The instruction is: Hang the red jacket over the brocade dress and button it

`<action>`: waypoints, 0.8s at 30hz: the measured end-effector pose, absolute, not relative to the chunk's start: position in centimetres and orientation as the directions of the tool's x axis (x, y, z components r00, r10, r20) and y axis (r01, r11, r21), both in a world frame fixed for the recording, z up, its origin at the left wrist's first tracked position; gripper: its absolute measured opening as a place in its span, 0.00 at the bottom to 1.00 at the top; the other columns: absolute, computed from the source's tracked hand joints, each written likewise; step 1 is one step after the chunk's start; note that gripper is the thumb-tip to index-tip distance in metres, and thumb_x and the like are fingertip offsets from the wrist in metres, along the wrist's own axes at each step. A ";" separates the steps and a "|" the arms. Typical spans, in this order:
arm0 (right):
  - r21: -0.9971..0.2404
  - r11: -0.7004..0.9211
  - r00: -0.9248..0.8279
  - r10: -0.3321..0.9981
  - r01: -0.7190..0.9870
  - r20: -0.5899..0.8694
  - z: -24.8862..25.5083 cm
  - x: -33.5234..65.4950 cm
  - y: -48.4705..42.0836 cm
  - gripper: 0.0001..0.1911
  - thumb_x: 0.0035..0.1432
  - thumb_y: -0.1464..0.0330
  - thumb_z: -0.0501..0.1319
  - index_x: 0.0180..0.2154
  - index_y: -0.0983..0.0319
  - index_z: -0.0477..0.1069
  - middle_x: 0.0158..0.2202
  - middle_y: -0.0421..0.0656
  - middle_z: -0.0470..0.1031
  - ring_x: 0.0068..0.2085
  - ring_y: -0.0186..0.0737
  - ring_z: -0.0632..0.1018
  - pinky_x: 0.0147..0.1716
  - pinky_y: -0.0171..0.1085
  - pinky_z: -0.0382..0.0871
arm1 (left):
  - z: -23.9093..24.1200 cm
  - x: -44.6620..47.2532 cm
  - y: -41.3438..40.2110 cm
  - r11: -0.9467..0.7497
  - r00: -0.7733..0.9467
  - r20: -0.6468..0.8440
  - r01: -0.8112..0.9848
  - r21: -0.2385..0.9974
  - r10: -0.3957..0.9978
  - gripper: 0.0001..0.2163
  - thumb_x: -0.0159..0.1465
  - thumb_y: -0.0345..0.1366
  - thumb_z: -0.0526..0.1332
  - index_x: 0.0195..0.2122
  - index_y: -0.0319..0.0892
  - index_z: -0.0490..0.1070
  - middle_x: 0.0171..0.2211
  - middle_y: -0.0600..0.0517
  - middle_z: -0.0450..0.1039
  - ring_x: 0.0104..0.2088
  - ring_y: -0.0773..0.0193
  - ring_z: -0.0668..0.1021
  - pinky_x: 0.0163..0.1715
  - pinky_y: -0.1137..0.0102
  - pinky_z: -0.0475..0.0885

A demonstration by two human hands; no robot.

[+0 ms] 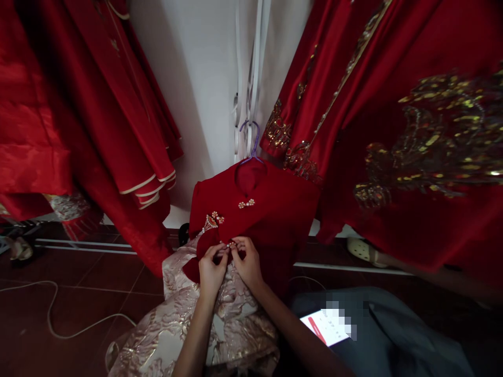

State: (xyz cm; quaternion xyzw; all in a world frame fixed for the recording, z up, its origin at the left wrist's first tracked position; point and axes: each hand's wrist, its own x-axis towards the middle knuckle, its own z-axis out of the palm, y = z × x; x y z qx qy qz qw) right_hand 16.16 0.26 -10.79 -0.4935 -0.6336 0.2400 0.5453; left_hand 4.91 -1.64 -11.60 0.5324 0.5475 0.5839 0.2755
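A sleeveless-looking red garment [286,209] hangs in front of me on a purple hanger [254,141]. A beaded fastener [247,203] sits below its neckline, and a jewelled ornament [211,222] lies on its left side. Lower down, my left hand [212,266] and my right hand [247,264] meet with their fingertips pinched at a small pearl-beaded fastener [231,245]. A flap of red cloth is folded back beside my left hand. Under both wrists lies shiny pale-gold patterned fabric [168,330].
Red garments [106,104] hang at left, and sequined red ones [393,131] at right. A lit phone [328,325] rests on dark fabric at lower right. A pale cable [78,335] crosses the floor. Someone's foot in a light clog [359,250] is at right.
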 end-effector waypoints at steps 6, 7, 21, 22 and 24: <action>-0.843 0.380 0.080 0.895 0.380 0.440 -11.2 16.4 0.3 0.09 0.54 0.70 0.55 0.38 0.61 0.70 0.36 0.45 0.73 0.35 0.37 0.74 0.37 0.36 0.69 | -11.7 4.9 -1.4 -0.184 -0.315 0.271 0.281 0.942 0.909 0.10 0.54 0.40 0.62 0.34 0.41 0.76 0.33 0.48 0.78 0.32 0.61 0.79 0.36 0.68 0.75; -0.846 0.380 0.081 0.895 0.375 0.438 -11.2 16.4 0.2 0.09 0.54 0.71 0.55 0.38 0.61 0.70 0.36 0.45 0.73 0.35 0.37 0.74 0.37 0.36 0.69 | -11.7 4.9 -1.3 -0.171 -0.318 0.253 0.263 0.949 0.914 0.11 0.54 0.40 0.63 0.34 0.40 0.76 0.32 0.48 0.78 0.31 0.61 0.79 0.35 0.68 0.75; -0.853 0.433 0.078 0.878 0.292 0.472 -11.7 16.7 0.3 0.08 0.55 0.71 0.55 0.36 0.61 0.70 0.34 0.43 0.73 0.34 0.36 0.74 0.35 0.35 0.69 | -11.4 4.6 -0.5 -0.058 -0.286 0.095 0.134 0.989 0.954 0.14 0.47 0.43 0.67 0.29 0.37 0.75 0.28 0.47 0.78 0.29 0.61 0.79 0.32 0.70 0.74; -0.849 0.437 0.071 0.876 0.298 0.476 -11.9 16.7 0.3 0.08 0.56 0.70 0.54 0.37 0.61 0.70 0.34 0.43 0.73 0.34 0.36 0.74 0.35 0.35 0.69 | -11.4 4.5 -0.4 -0.062 -0.272 0.101 0.148 0.987 0.957 0.14 0.47 0.44 0.67 0.29 0.38 0.75 0.28 0.47 0.78 0.30 0.61 0.79 0.33 0.70 0.73; -0.841 0.445 0.060 0.873 0.307 0.484 -12.1 16.8 0.4 0.08 0.57 0.69 0.54 0.37 0.60 0.70 0.35 0.44 0.73 0.36 0.37 0.74 0.36 0.35 0.69 | -11.4 4.4 -0.4 -0.070 -0.247 0.111 0.167 0.983 0.963 0.14 0.48 0.44 0.66 0.29 0.38 0.75 0.29 0.47 0.78 0.30 0.61 0.79 0.34 0.70 0.73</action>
